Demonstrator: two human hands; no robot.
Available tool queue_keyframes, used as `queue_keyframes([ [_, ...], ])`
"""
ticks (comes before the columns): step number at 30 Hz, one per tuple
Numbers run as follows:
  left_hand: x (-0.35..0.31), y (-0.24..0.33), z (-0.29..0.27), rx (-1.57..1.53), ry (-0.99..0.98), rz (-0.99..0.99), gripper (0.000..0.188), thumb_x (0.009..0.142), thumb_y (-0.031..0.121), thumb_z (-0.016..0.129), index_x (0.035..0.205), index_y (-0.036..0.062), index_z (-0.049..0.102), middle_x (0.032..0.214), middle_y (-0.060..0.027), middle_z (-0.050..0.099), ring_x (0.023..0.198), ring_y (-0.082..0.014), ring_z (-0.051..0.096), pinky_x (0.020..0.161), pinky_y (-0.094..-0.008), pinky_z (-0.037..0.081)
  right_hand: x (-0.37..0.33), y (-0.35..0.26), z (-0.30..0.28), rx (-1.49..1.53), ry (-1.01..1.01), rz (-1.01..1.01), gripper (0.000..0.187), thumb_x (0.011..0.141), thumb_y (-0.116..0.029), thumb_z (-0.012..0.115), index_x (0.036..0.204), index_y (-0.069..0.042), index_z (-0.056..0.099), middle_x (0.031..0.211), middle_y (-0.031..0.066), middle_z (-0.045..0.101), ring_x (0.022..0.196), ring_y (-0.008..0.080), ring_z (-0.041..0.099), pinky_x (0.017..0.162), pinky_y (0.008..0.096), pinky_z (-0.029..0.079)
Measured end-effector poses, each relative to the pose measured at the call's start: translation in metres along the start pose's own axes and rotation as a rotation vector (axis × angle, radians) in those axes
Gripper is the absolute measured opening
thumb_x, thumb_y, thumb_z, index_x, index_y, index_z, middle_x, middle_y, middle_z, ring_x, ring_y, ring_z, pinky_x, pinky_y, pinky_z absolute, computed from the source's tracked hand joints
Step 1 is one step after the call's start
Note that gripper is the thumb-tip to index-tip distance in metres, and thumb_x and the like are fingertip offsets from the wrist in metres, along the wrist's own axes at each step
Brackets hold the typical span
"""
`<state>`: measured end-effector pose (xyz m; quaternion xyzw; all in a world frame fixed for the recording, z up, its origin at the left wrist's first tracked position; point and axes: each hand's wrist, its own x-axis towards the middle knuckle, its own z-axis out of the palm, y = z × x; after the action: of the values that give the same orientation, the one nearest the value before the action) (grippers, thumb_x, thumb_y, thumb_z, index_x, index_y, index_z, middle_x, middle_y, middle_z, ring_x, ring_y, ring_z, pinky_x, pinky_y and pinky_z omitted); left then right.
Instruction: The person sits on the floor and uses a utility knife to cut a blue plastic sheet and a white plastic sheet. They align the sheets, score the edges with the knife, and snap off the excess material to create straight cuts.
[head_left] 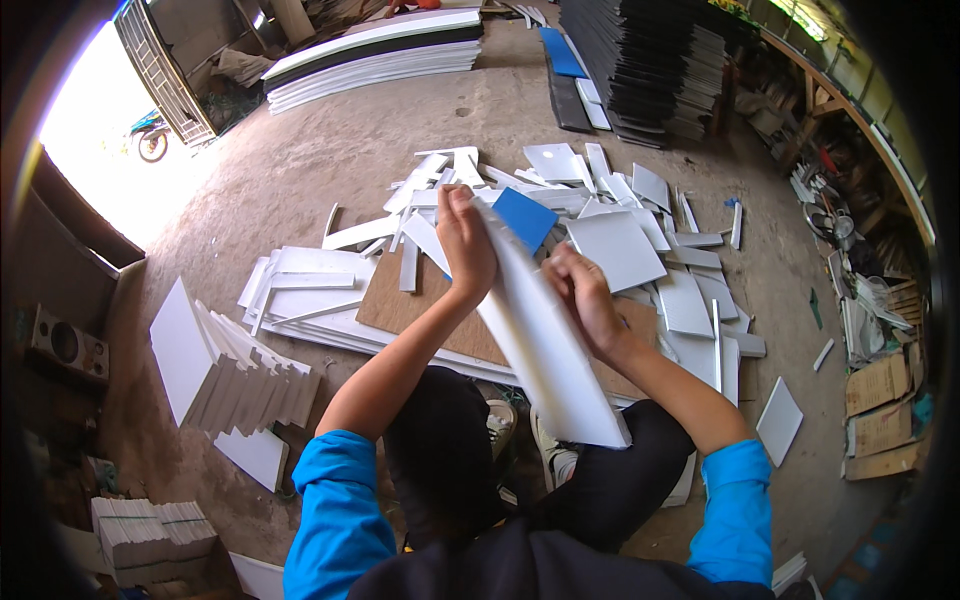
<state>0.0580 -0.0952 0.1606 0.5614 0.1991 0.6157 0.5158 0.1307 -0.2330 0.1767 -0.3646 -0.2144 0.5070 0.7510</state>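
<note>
A long white foam board [545, 345] stands tilted in front of me, its lower end close to my right thigh. My left hand [466, 240] is closed on its upper left edge, thumb and fingers pointing up. Beside the board's right edge, my right hand [588, 300] has its fingers curled and slightly blurred; what they hold, if anything, is hidden. Beneath both hands a brown wooden board [400, 300] lies over larger white sheets [330, 327]. Just beyond the foam board are a blue panel piece [525, 218] and a white square panel [614, 250].
Loose white offcuts [440, 170] are heaped ahead. At left stand a stack of white panels [215, 370] and a speaker box [68, 343]. Tall dark sheets [640, 70] and long white sheets [375, 75] are piled at the back. Cardboard [878, 385] lies at right.
</note>
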Motion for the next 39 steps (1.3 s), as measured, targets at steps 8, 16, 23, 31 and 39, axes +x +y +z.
queue_keyframes([
  [8, -0.003, 0.011, -0.01, 0.325, -0.209, 0.188, 0.027, 0.093, 0.022, 0.029, 0.083, 0.0018, 0.044, 0.059, -0.0085, 0.044, 0.053, -0.0148, 0.041, 0.052, -0.0305, 0.037, 0.0, -0.01, -0.028, -0.719, -0.003, 0.138, 0.034, 0.091, -0.036, 0.046, 0.08, -0.004, 0.046, 0.074, 0.0069, 0.05, 0.072, 0.0169, 0.052, 0.066, 0.0308, 0.043],
  [16, -0.017, 0.019, -0.003, 0.288, -0.411, 0.142, 0.026, 0.094, 0.022, 0.03, 0.085, 0.0017, 0.043, 0.063, -0.0132, 0.048, 0.052, -0.0226, 0.045, 0.054, -0.0323, 0.038, -0.013, -0.016, -0.014, -1.27, -0.24, -0.125, 0.038, 0.087, -0.037, 0.052, 0.088, 0.001, 0.051, 0.067, 0.0119, 0.052, 0.058, 0.0223, 0.053, 0.058, 0.034, 0.041],
  [23, -0.02, 0.021, -0.003, 0.283, -0.472, 0.147, 0.027, 0.094, 0.023, 0.029, 0.085, 0.0012, 0.043, 0.065, -0.0146, 0.048, 0.056, -0.0258, 0.047, 0.057, -0.0331, 0.039, -0.021, -0.015, -0.007, -1.243, -0.318, -0.171, 0.028, 0.089, -0.028, 0.052, 0.082, -0.001, 0.054, 0.058, 0.0118, 0.048, 0.051, 0.019, 0.041, 0.052, 0.0333, 0.037],
  [31, -0.019, 0.022, -0.003, 0.284, -0.524, 0.31, 0.02, 0.09, 0.017, 0.033, 0.085, 0.0021, 0.045, 0.067, -0.0161, 0.052, 0.061, -0.0336, 0.052, 0.06, -0.037, 0.041, -0.023, -0.02, -0.009, -0.889, -0.219, 0.051, 0.027, 0.09, -0.025, 0.05, 0.076, -0.002, 0.055, 0.057, -0.0052, 0.04, 0.051, 0.0038, 0.034, 0.047, 0.0224, 0.029],
  [39, -0.014, 0.015, -0.004, 0.494, -0.6, 0.603, 0.005, 0.082, 0.008, 0.041, 0.082, 0.0054, 0.045, 0.063, -0.0079, 0.054, 0.053, -0.028, 0.048, 0.059, -0.0353, 0.038, -0.02, -0.023, -0.013, -0.485, -0.163, 0.183, 0.022, 0.091, -0.021, 0.047, 0.073, -0.008, 0.051, 0.057, -0.0073, 0.033, 0.047, 0.0021, 0.025, 0.044, 0.0201, 0.021],
])
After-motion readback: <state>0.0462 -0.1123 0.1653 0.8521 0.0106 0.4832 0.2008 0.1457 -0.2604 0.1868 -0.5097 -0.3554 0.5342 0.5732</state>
